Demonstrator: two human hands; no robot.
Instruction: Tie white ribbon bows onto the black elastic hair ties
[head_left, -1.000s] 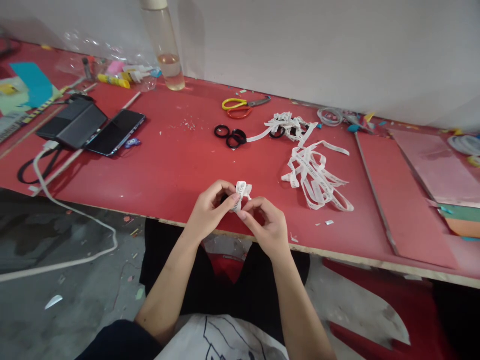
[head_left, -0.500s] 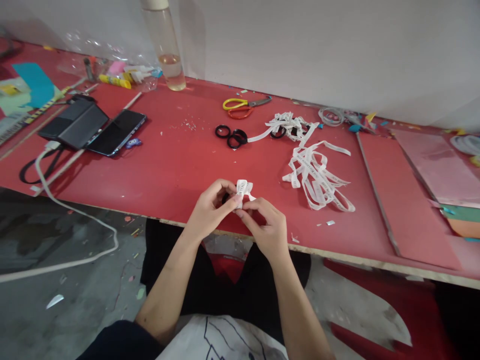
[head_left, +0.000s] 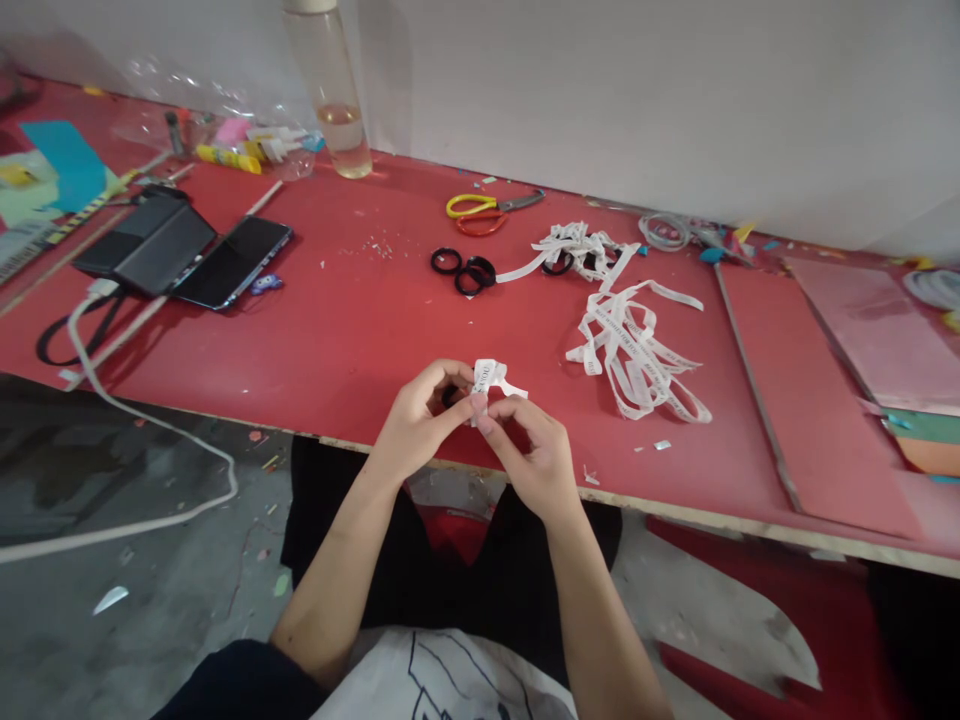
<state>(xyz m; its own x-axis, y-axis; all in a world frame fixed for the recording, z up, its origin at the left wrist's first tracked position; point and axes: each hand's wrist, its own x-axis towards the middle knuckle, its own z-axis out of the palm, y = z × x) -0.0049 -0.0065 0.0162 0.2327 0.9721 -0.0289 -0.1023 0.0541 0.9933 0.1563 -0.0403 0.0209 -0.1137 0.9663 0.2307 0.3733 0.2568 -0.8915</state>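
Note:
Between my fingertips, above the table's front edge, is a looped white printed ribbon (head_left: 486, 374). My left hand (head_left: 424, 418) pinches it from the left, and part of a black ring shows inside the curled fingers. From the right, my right hand (head_left: 531, 450) is closed on the ribbon's lower part with thumb and forefinger. One ribbon end sticks out over the right knuckles. Farther back lie black rings (head_left: 475, 274). A heap of white ribbon pieces (head_left: 579, 248) and a loose tangle of printed ribbon (head_left: 637, 350) lie to the right.
Scissors (head_left: 491, 210) with yellow and red handles lie at the back. A phone (head_left: 234, 262), a dark folded device (head_left: 154, 245) and a white cable (head_left: 157, 412) are on the left. A water bottle (head_left: 341, 110) stands by the wall. Red boards (head_left: 810, 400) cover the right.
The ribbon's right end now extends farther out over my right hand. My right fingers have shifted slightly at the ribbon's lower part. My left hand stays almost in place.

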